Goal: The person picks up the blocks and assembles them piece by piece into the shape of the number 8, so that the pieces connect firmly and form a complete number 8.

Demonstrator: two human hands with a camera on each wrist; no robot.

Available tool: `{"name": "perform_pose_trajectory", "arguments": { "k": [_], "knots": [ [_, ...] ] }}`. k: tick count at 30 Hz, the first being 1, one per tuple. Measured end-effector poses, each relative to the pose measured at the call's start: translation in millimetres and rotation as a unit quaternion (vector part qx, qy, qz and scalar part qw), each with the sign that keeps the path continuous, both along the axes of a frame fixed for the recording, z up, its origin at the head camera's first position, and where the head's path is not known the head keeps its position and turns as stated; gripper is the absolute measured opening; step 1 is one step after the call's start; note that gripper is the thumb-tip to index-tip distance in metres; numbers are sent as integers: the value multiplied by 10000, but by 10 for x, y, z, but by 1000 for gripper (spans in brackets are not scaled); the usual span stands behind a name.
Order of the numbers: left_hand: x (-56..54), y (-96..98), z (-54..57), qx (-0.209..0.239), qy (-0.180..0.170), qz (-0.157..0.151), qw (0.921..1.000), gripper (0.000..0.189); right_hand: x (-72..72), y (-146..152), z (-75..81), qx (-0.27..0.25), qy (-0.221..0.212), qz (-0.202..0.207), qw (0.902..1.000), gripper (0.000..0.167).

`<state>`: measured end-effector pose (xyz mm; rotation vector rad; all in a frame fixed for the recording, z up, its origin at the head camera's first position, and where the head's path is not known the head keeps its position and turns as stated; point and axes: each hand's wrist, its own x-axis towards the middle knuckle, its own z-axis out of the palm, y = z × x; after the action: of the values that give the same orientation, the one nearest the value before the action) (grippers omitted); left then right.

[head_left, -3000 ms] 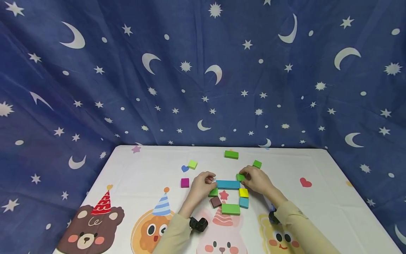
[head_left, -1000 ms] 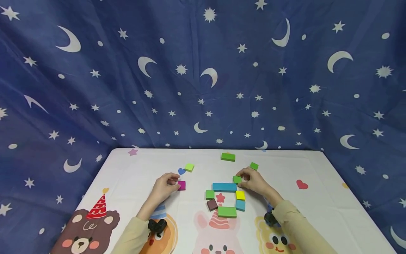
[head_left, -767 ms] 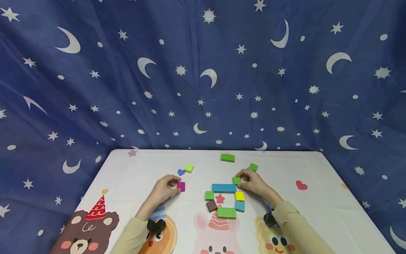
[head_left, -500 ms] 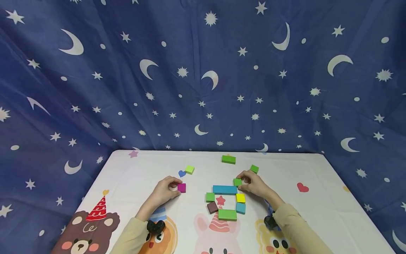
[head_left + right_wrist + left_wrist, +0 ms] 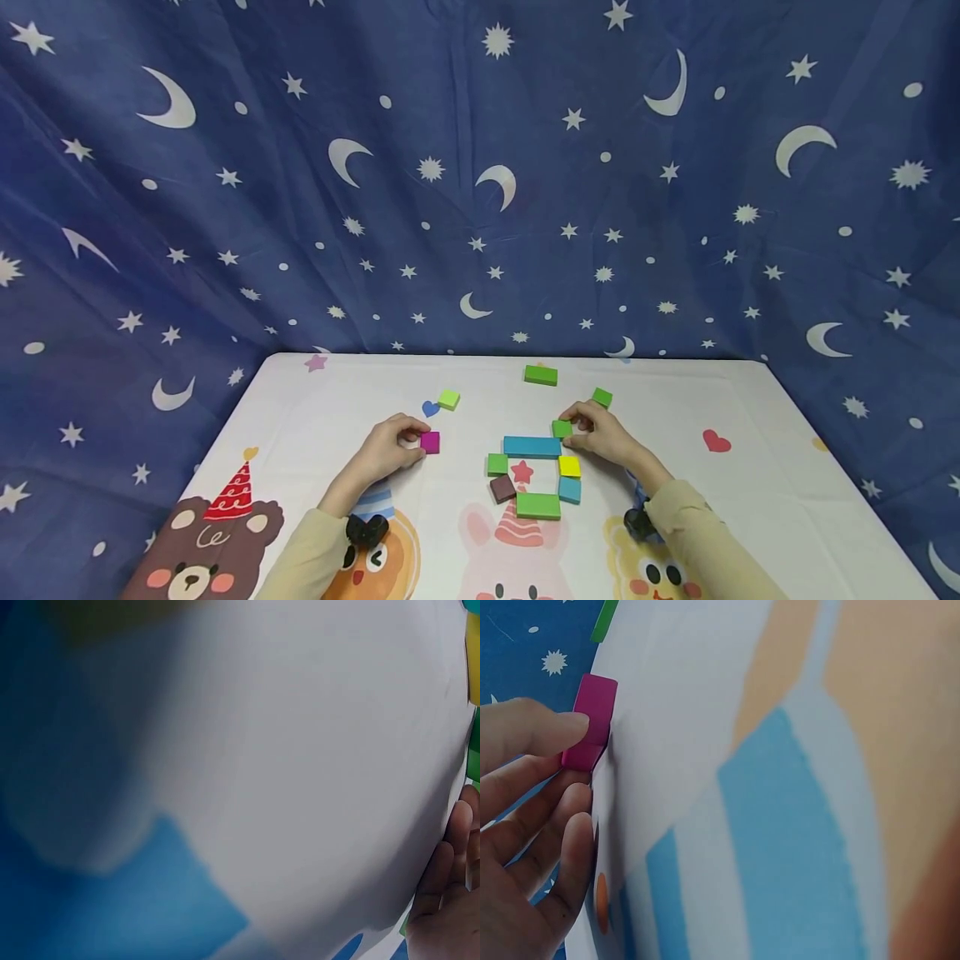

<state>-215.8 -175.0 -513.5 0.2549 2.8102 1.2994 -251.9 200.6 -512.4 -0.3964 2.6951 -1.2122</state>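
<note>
Left hand [image 5: 388, 447]: has left the left end of the long blue block [image 5: 532, 447], where it was three seconds ago, and now pinches the magenta block between thumb and fingers.
Magenta block [image 5: 430, 442]: lies in the same spot on the surface [image 5: 787, 517], left of the ring and well apart from it; whether it is lifted at all, I cannot tell.
Right hand [image 5: 602, 436]: has stayed in place, thumb and forefinger narrow about the small green block; the right wrist view shows only part of this grip.
Small green block [image 5: 562, 428]: just behind the long blue block's right end; contact is unclear.
Ring: long blue, yellow [image 5: 569, 467], short blue [image 5: 570, 490], long green [image 5: 537, 506], brown [image 5: 502, 489] and left green [image 5: 497, 465] blocks, its layout unchanged.
Meaning: both hands now have a block; the left's attention seems to have shifted from the ring to a loose piece.
</note>
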Motion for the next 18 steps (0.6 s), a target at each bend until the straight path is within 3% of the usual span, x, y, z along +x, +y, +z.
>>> {"name": "perform_pose_trajectory", "arguments": {
  "k": [18],
  "knots": [
    [-58, -29, -38, 63, -16, 7, 10000, 27, -22, 5, -22, 22, 23, -15, 10000, 31]
  ]
}}
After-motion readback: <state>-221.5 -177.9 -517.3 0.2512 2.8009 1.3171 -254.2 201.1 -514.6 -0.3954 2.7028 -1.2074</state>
